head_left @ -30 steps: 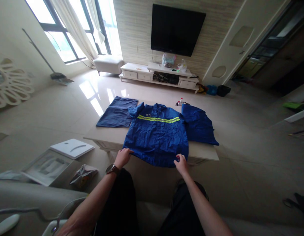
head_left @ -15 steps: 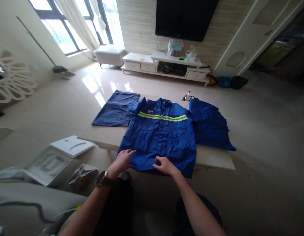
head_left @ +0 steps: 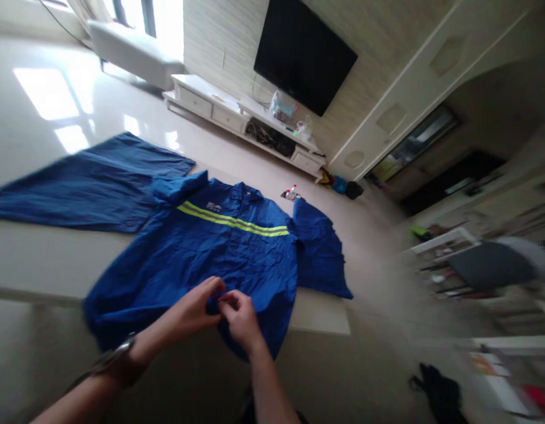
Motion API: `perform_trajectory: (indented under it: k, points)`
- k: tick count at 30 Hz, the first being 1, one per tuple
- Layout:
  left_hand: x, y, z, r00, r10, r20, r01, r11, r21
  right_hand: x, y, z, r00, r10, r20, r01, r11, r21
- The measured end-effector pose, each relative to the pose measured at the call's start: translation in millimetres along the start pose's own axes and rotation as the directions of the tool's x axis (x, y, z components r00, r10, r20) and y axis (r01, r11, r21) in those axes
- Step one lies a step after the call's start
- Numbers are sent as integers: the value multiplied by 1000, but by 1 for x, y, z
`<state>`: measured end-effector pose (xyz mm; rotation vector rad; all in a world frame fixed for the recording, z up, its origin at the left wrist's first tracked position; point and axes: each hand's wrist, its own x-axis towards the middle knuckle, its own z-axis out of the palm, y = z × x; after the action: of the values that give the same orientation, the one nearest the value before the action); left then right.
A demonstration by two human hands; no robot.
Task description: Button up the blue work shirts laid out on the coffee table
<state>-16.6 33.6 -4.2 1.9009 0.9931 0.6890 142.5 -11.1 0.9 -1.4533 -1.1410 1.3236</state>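
A blue work jacket [head_left: 210, 253] with a yellow-and-grey reflective stripe lies face up on a pale table, collar at the far side, with white lettering on its chest. Over its lower front edge my two hands meet, fingertips close together. My left hand [head_left: 195, 309] wears a wristwatch; its thumb and fingers curl round a bit of the jacket's front. Pinched against the same spot is my right hand [head_left: 241, 318]. The exact piece of cloth between the fingertips is hidden.
Folded blue cloth [head_left: 91, 185] lies left of the jacket, and more blue cloth [head_left: 321, 247] to its right. The pale table [head_left: 34, 253] runs beneath them. Small bottles [head_left: 292, 192] with red caps stand beyond. A low TV cabinet [head_left: 193, 101] lines the far wall.
My hands have come together from apart and closed at the jacket's lower front. The view has turned right and tilted, and the jacket's lower left edge looks raised.
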Motion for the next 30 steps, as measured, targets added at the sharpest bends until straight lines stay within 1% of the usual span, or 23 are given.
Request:
perform_trajectory:
  k: [3,5,8,11,15,18,20,23,26,28,30]
  points:
    - [3,-21,10,999,-33,-41,33,999,1,8,8,4,998,49,-41,-47,997,59]
    - [4,-25,14,996,-34,-82,35,999,7,10,12,6,994,61,-95,-52,995,87]
    - [3,-16,10,992,-16,-123,25,997,67,10,10,8,982,57,-182,-35,992,121]
    - [3,-3,5,991,0,-131,20,988,152,10,4,7,972,65,-228,-30,988,151]
    - [4,0,6,991,19,-130,1,988,157,9,-2,5,968,100,-232,-53,979,199]
    - [1,-4,7,991,36,-125,-19,991,134,8,0,4,966,99,-240,-53,980,190]
    - [-1,-3,6,991,62,-115,-44,988,147,8,1,4,966,86,-245,-42,983,179]
    - [-1,10,0,992,93,-84,-73,974,215,8,-3,3,964,62,-258,-22,987,157]
    - [-3,26,-3,990,119,-68,-95,954,284,7,-5,3,960,66,-273,-33,992,126]
    - [-6,29,-4,989,130,-64,-103,941,321,7,0,4,967,43,-252,-13,993,117]
    - [-8,27,-5,991,133,-29,-114,927,356,9,10,6,966,10,-258,22,992,121]
